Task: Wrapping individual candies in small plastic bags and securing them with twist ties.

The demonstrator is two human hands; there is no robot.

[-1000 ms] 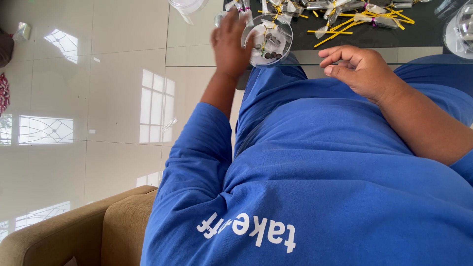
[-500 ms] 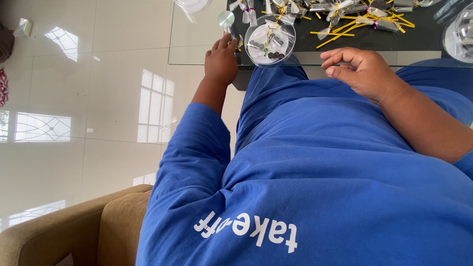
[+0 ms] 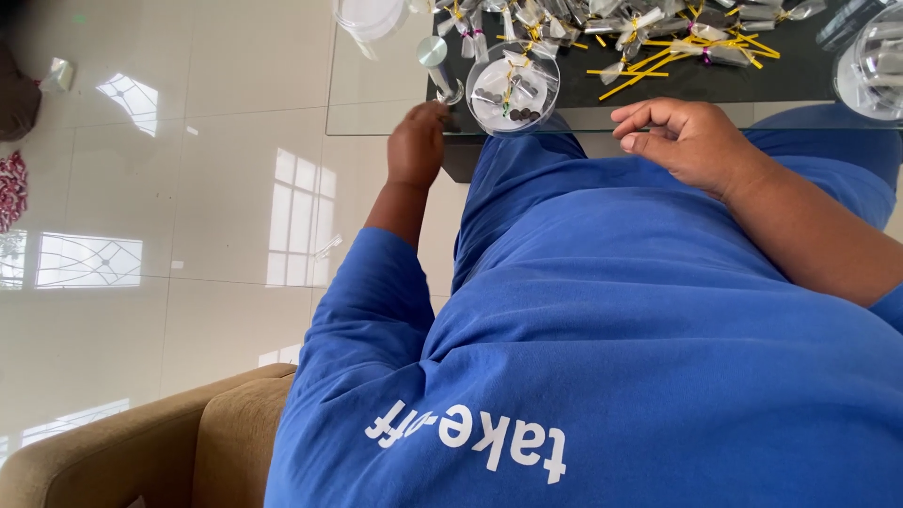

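My left hand (image 3: 417, 148) rests at the near edge of the glass table (image 3: 376, 118), its back toward me and its fingers curled, so what it holds is hidden. Just beyond it stand a small clear wrapped packet (image 3: 435, 64) and a round clear container (image 3: 513, 89) with small dark pieces and a yellow tie inside. My right hand (image 3: 687, 136) hovers over my lap by the table edge, fingers loosely bent and nothing visible in them. Several small clear packets and yellow twist ties (image 3: 658, 38) lie on the dark tabletop beyond.
Another clear round container (image 3: 870, 66) sits at the far right and a clear lid (image 3: 372, 17) at the table's left corner. A glossy white tiled floor (image 3: 188, 188) spreads to the left. A tan sofa arm (image 3: 141, 442) is at the bottom left.
My left hand has drawn back from the round container to the table's near edge. The container now stands alone on the table. My right hand has barely moved.
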